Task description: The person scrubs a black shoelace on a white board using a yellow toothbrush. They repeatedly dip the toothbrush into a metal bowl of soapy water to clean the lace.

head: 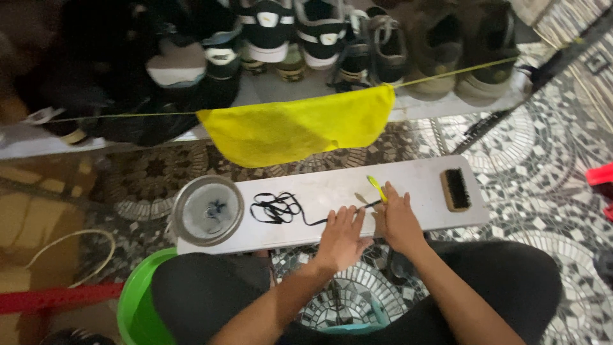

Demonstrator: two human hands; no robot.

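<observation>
Light is uneven and rather dim: the white board and yellow cloth are the brightest parts, lit seemingly from above and to the right, while the upper left falls into deep shadow that swallows the dark shoes. The cloth carries a darker shaded patch on its left half. Both hands, left hand and right hand, look slightly soft, perhaps from motion. Edges bend with wide-angle distortion, and the lower left corner is blurred and murky
</observation>
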